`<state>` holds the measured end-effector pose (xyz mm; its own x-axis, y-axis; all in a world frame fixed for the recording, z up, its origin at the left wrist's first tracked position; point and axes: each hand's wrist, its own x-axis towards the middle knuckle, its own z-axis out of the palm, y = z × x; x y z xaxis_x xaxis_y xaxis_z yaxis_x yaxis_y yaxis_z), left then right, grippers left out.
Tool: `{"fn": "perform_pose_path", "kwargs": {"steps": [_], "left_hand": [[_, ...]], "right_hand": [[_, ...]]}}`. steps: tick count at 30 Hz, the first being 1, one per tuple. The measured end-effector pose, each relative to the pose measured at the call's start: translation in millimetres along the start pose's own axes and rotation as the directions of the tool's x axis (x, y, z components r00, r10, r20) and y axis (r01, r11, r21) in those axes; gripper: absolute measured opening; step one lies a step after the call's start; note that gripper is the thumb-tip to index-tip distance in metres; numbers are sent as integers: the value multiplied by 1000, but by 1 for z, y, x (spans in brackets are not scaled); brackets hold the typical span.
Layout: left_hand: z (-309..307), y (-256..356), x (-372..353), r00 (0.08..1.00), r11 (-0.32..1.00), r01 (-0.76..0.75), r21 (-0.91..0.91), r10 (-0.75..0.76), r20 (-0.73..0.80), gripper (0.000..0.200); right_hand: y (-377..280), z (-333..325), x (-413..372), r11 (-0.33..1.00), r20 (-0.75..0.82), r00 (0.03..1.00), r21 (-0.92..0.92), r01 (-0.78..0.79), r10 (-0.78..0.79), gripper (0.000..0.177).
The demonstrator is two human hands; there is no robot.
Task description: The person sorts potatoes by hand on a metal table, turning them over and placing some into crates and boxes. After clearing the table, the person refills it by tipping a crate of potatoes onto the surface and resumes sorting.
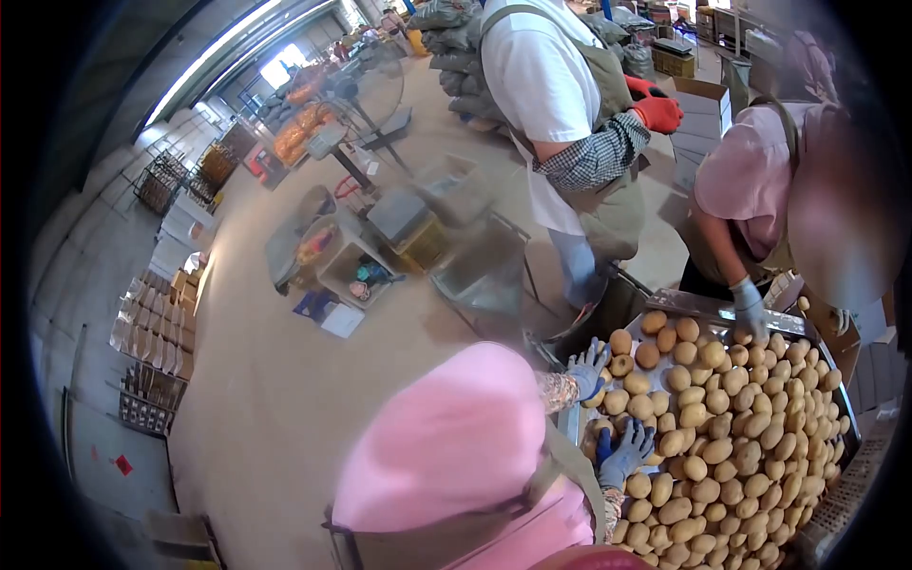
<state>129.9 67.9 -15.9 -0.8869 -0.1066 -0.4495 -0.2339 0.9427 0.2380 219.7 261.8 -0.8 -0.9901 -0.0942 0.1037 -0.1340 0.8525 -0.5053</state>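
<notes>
Light-brown oval fruits (731,427), like kiwifruit by size and colour, cover a metal-edged sorting table (679,302) on the right of the head view. My left hand (589,370), in a grey-and-blue glove, rests at the near edge beside several of them, fingers spread. Lower down, my right hand (627,454) lies over the fruits in a matching glove, its fingers apart. Any fruit under either palm is hidden. Across the table, a co-worker's gloved hand (750,312) reaches among the fruits at the far edge.
A co-worker in an apron and red gloves (657,112) stands beyond the table; another in pink (750,171) leans over it. Cardboard boxes (698,123) stand behind them. On the floor are a plastic bin (351,275), a fan (366,90) and stacked sacks (456,57).
</notes>
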Motion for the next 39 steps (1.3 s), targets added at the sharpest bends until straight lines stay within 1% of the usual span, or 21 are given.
{"fn": "perform_pose_path", "kwargs": {"steps": [2, 3, 5, 6, 7, 8, 12, 14, 17, 21, 24, 25, 28, 29, 30, 32, 33, 34, 36, 38, 39], "left_hand": [[7, -2, 1, 997, 998, -55, 43, 58, -57, 85], [7, -4, 3, 994, 995, -68, 69, 73, -77, 84], [8, -2, 5, 998, 998, -50, 34, 52, -46, 82], [3, 0, 1, 999, 999, -35, 6, 35, -7, 80], [12, -1, 4, 996, 998, -48, 33, 50, -73, 80], [10, 0, 0, 997, 999, -43, 22, 44, -65, 80], [4, 2, -3, 996, 996, -59, 65, 62, -57, 75], [12, 0, -3, 995, 995, -69, 75, 74, -65, 73], [25, -3, -5, 963, 986, -93, 137, 124, -238, 68], [27, -8, -6, 938, 984, -155, 89, 175, -300, 67], [14, -5, -14, 891, 975, -222, 5, 205, -405, 60], [15, -6, -13, 856, 972, -215, 94, 233, -462, 62], [14, -6, -14, 865, 972, -236, 11, 215, -453, 60], [14, -8, -14, 819, 963, -258, 81, 262, -510, 58], [13, -8, -17, 843, 972, -214, 94, 233, -486, 58], [-13, 11, -25, 885, 964, -177, 199, 244, -396, 59], [6, 1, -17, 867, 967, -191, 170, 247, -433, 60], [-6, 7, -21, 845, 963, -264, 61, 262, -466, 61], [10, -4, -13, 881, 973, -207, 98, 229, -414, 64], [32, -22, 0, 880, 976, -179, 120, 214, -424, 65], [40, -21, 6, 873, 960, -247, 133, 280, -399, 65]], "right_hand": [[-1, 4, 2, 1000, 0, 1000, -2, -20, 20, 52], [-3, 6, 2, 999, -49, 998, -33, -38, 37, 53], [-5, 10, 1, 995, -119, 992, -88, -55, 44, 55], [-7, 12, 1, 995, -111, 993, -92, -47, 36, 55], [-8, 13, 1, 991, -114, 991, -98, -86, 75, 56], [-8, 14, -1, 986, -118, 986, -106, -127, 115, 57], [-1, 13, -1, 987, -81, 990, -104, -124, 115, 58], [-2, 10, 0, 984, -16, 992, -125, -128, 127, 58], [0, 10, -1, 981, 18, 990, -132, -139, 143, 58], [-10, 1, 1, 981, 34, 987, -116, -152, 157, 57], [-14, -7, 3, 985, 58, 987, -86, -147, 152, 54], [-14, -9, 4, 986, 55, 986, -69, -153, 157, 54], [-13, -8, 1, 988, 38, 987, -33, -152, 153, 55], [-12, -6, 1, 989, 21, 989, -21, -148, 149, 56], [-12, -4, 0, 981, -7, 981, -26, -193, 193, 56], [-6, 0, -2, 994, -13, 995, -43, -97, 96, 53], [-4, 3, -3, 995, -1, 997, -69, -76, 76, 51], [-4, 0, -2, 992, 10, 997, -101, -71, 72, 48], [-9, -15, 0, 997, 42, 996, -11, -79, 79, 45], [-8, -15, -2, 995, 58, 993, 1, -102, 101, 50], [-8, -15, -4, 995, 56, 993, 9, -100, 100, 50]]}}
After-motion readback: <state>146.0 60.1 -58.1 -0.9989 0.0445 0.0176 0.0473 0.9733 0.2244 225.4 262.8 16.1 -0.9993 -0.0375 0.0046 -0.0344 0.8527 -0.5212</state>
